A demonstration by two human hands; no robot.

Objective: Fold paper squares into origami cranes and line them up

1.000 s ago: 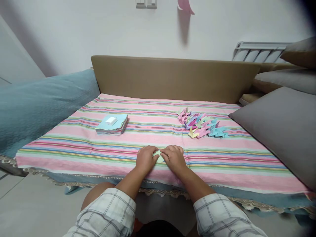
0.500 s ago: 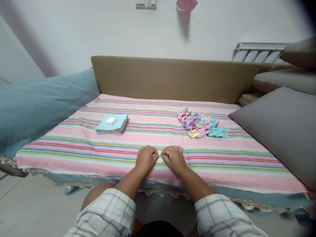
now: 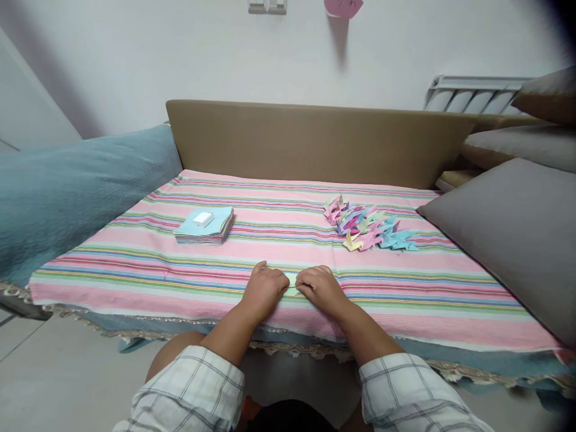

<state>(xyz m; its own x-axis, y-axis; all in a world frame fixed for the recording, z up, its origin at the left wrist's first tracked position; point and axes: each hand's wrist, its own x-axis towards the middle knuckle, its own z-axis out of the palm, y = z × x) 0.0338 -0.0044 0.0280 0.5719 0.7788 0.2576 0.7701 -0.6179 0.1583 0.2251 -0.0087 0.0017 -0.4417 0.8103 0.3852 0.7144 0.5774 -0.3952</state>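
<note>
A small piece of pale green paper (image 3: 292,280) lies low over the striped cloth, between my two hands. My left hand (image 3: 264,291) pinches its left side, with one finger lifted away from the rest. From the other side, the fingers of my right hand (image 3: 320,289) close on the paper's right part. Much of the paper is hidden under the fingertips, so its folded shape cannot be made out fully.
Folded paper cranes (image 3: 360,225) in several colours cluster at the back right. At the left, a stack of coloured paper (image 3: 204,231) bears a small white block (image 3: 203,219). Grey cushions (image 3: 508,234) border the right side; a brown backrest (image 3: 315,144) stands behind the striped cloth (image 3: 148,270).
My hands have shifted slightly on the paper, and more of it shows above the fingertips. A finger of my left hand has lifted outward. The cranes and stack stay put.
</note>
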